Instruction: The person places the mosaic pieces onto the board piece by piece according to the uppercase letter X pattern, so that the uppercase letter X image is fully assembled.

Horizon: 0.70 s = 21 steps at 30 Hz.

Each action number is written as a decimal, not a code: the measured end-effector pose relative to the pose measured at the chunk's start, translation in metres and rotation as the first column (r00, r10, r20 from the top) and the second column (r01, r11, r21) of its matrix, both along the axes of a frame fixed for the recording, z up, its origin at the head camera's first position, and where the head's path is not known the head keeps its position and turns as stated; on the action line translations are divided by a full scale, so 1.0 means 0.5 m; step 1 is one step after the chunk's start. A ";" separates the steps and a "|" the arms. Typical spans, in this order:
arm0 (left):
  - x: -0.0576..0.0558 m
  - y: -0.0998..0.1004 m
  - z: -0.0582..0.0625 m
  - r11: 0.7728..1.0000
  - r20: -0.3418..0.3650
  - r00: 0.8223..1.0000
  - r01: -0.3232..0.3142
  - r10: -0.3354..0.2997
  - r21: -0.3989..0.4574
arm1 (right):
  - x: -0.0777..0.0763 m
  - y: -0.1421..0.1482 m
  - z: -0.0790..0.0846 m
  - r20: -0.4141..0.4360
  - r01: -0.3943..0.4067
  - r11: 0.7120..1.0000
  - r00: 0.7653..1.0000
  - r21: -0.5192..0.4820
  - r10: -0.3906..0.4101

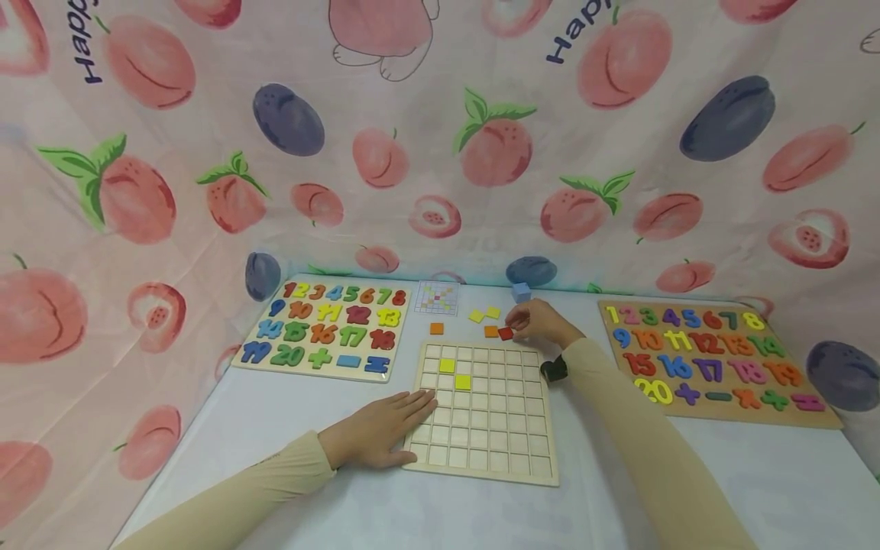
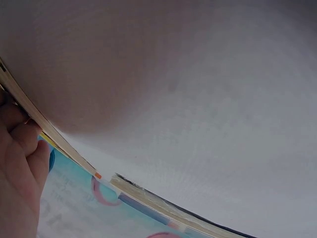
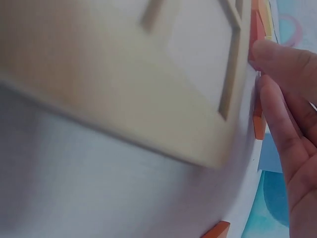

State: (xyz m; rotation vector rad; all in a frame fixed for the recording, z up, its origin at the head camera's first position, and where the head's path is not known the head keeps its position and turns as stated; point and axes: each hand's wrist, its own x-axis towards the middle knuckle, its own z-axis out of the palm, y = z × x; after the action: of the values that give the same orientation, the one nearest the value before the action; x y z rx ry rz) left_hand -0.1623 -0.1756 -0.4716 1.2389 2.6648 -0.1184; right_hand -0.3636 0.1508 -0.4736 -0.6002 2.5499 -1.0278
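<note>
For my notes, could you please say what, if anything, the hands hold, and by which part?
The right hand touches the red tile at its right edge; whether it grips cannot be told. The left hand rests on the board, gripping nothing.

The grid board (image 1: 481, 441) was of pale bare wood, matt and smooth. The red tile (image 1: 505, 334) and yellow tiles (image 1: 463, 381) bore a smooth, even colour. The left number board (image 1: 241, 362) was of pale wood; shiny clear plastic film seemed to cling to its edge, though blur in the left wrist view left this uncertain. Its numerals (image 1: 287, 355) were smooth and brightly coloured. The right number board (image 1: 749, 415) showed a browner wood face. The pattern card (image 1: 437, 298) was printed paper. The table cover (image 1: 385, 504) was matt white; the backdrop (image 1: 426, 153) was printed cloth, softly creased. The sleeves (image 1: 632, 428) were matt beige cloth.
</note>
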 end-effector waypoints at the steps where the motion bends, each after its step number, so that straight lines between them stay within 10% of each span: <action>1: 0.000 0.000 0.000 1.000 0.001 1.000 -0.001 0.001 -0.001 | -0.001 -0.001 0.000 -0.005 -0.004 1.000 1.000 0.008 0.004; 21: 0.002 0.000 0.001 1.000 0.010 1.000 0.000 0.000 0.002 | 0.010 -0.010 0.009 -0.061 -0.043 0.986 0.997 0.159 0.053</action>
State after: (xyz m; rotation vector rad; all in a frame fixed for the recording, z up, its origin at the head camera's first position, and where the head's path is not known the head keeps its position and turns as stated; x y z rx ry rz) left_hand -0.1615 -0.1757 -0.4710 1.2372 2.6570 -0.1089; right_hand -0.3586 0.1457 -0.4693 -0.6577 2.6283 -0.7937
